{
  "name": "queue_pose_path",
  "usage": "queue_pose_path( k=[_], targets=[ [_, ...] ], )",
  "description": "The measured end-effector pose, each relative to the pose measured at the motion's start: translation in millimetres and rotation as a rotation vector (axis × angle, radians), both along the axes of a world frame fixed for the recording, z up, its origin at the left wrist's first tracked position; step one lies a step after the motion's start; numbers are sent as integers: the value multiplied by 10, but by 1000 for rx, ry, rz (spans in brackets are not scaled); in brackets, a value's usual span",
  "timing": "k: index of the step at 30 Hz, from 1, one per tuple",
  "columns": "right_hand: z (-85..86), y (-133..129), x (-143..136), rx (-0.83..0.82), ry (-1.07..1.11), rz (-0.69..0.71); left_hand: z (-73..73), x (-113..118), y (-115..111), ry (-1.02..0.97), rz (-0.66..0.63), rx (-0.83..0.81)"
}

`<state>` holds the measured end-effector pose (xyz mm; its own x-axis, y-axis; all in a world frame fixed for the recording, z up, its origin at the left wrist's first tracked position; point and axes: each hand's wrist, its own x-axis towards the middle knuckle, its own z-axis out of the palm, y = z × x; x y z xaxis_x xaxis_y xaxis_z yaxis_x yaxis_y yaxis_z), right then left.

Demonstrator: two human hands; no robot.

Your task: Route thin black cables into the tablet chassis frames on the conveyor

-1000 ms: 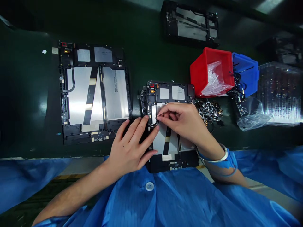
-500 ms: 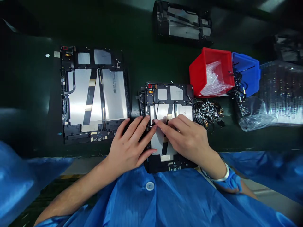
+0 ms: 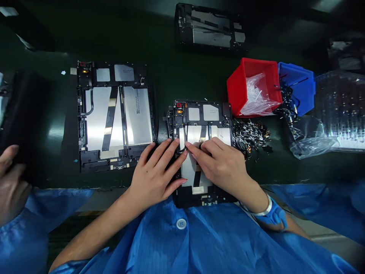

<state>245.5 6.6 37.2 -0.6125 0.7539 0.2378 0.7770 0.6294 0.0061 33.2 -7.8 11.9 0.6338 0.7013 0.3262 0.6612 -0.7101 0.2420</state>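
An opened tablet [image 3: 211, 113] with silver battery plates and black flex strips lies in front of me, slightly over another unit's edge. My left hand [image 3: 156, 169] rests with spread fingers on its left edge, fingertips beside a thin black cable [image 3: 186, 134]. My right hand [image 3: 224, 161] lies over the middle of the tablet, index fingertip pressing at the cable, the other fingers curled; whether it pinches anything is hidden. A second, larger-looking opened tablet [image 3: 138, 114] lies to the left.
A red bin [image 3: 236, 89] with clear bags and a blue bin [image 3: 306, 91] with black cables stand right, near a pile of small cable parts [image 3: 251, 137] and clear plastic trays [image 3: 342, 110]. More units [image 3: 211, 28] lie behind. Another person's hand [image 3: 11, 186] is far left.
Another person's blurred hand and a dark device have come into view at the far left. The view has shifted slightly; my hands stay nearly in place at the cable.
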Motion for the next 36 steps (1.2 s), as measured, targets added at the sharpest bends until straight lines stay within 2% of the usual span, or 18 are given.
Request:
queue_pose_path(
  k=[7,10,12,15,18,21,24,26,29,31,33,36],
  targets=[
    [-47,326,-4,36,-25,-42,23,20,12,5,14,-1],
    [19,306,71,45,68,-67,52,17,-75,-53,34,-15],
    [49,169,172,76,174,-161,36,0,-217,-187,69,-5],
    [3,-134,352,85,244,-464,-50,-11,-492,-375,178,-24],
    [-120,-389,471,-58,221,-702,-128,37,-687,-350,287,-156],
    [-198,-511,491,-249,329,-766,-103,120,-751,-347,358,-335],
    [-154,-508,440,-373,617,-791,31,150,-758,-517,478,-544],
    [-75,-444,378,-398,825,-769,158,113,-719,-751,545,-729],
    [41,-269,262,-437,1107,-627,390,-21,-481,-1172,572,-940],
    [74,-132,196,-488,1240,-492,568,-133,-159,-1360,603,-935],
    [56,-11,164,-489,1293,-422,742,-243,286,-1451,669,-853],
    [-50,120,195,-431,1302,-495,918,-396,1098,-1493,789,-694]
  ],
)
